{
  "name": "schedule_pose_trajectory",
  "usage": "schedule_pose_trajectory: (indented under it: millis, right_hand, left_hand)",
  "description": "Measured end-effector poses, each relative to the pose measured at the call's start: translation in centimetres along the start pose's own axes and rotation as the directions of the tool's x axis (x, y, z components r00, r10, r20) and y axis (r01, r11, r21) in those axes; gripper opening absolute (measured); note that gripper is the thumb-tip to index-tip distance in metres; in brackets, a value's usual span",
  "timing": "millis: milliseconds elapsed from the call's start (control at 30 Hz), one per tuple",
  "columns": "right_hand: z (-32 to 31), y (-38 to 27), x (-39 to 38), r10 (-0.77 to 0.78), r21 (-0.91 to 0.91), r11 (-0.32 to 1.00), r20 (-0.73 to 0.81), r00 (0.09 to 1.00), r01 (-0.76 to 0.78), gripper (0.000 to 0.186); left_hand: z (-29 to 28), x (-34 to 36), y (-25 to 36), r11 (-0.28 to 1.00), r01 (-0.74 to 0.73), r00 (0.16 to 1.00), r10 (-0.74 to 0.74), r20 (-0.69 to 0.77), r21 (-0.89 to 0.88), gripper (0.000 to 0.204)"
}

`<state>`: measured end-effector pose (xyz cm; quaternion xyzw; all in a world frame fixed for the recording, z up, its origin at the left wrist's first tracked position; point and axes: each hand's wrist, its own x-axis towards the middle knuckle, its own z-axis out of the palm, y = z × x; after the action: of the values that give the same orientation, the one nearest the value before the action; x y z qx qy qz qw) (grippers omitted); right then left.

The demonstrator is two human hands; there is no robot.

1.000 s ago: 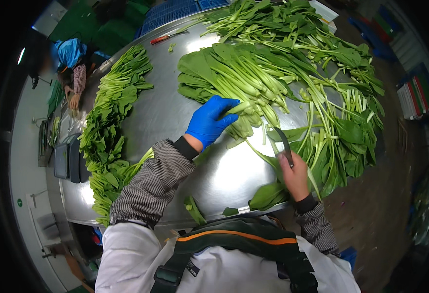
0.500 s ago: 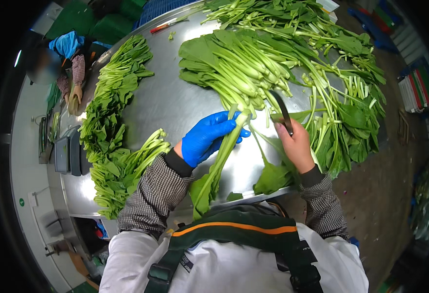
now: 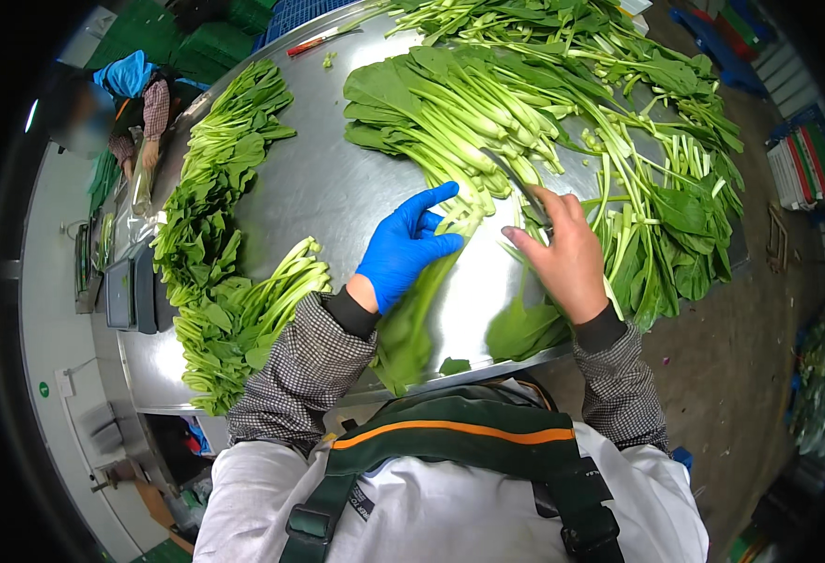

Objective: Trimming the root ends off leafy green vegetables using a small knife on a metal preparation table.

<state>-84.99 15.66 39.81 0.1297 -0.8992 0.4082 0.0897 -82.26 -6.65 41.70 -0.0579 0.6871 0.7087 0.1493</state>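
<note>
My left hand, in a blue glove, has its thumb over a leafy green stalk and other fingers behind it. The stalk's pale butt points up, and its blurred leaves hang toward the table's near edge. To its right my bare right hand holds a dark, curved knife, thumb and index finger spread; the handle is hidden in the palm. Below that hand lies a loose, partly blurred leaf. Just beyond both hands is a heap of leafy greens, butts toward me.
A long row of leafy greens lines the metal table's left side. Loose leaves and stalks cover the right. A red-handled tool lies at the back. Another person works at far left. Stacked crates stand at right.
My right hand has opened its thumb away from the knife and the blade has tilted leftward. The loose leaf is free of that hand. My left fingers have spread, and the stalk has swung, blurring.
</note>
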Motion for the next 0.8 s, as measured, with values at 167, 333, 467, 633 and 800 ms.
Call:
schedule_pose_trajectory:
  millis: [167, 333, 467, 633, 800]
  right_hand:
    - [1.4, -1.9, -0.1, 0.131, 0.483, 0.843, 0.243, 0.961, -0.237, 0.035]
    - [0.8, -0.6, 0.0, 0.262, 0.574, 0.693, 0.362, 0.894, -0.436, 0.029]
    - [1.7, -1.7, 0.0, -0.038, 0.545, 0.834, 0.214, 0.976, -0.087, 0.034]
    - [0.4, -1.8, 0.8, 0.004, 0.348, 0.923, 0.425, 0.905, -0.167, 0.033]
    - [2.6, -0.9, 0.6, -0.097, 0.316, 0.949, 0.283, 0.954, 0.002, 0.028]
  left_hand:
    - [0.9, 0.5, -0.6, 1.000, -0.006, 0.997, 0.005, 0.073, 0.008, 0.064]
    - [-1.4, 1.3, -1.7, 0.786, -0.338, 0.852, 0.489, -0.186, 0.519, 0.075]
    - [0.8, 0.5, -2.0, 0.893, -0.281, 0.959, 0.247, 0.139, 0.350, 0.065]
    - [0.2, 0.5, -0.9, 0.802, -0.254, 0.966, 0.189, 0.174, 0.541, 0.043]
    - [-1.8, 0.5, -1.0, 0.505, -0.357, 0.930, 0.270, 0.249, 0.786, 0.036]
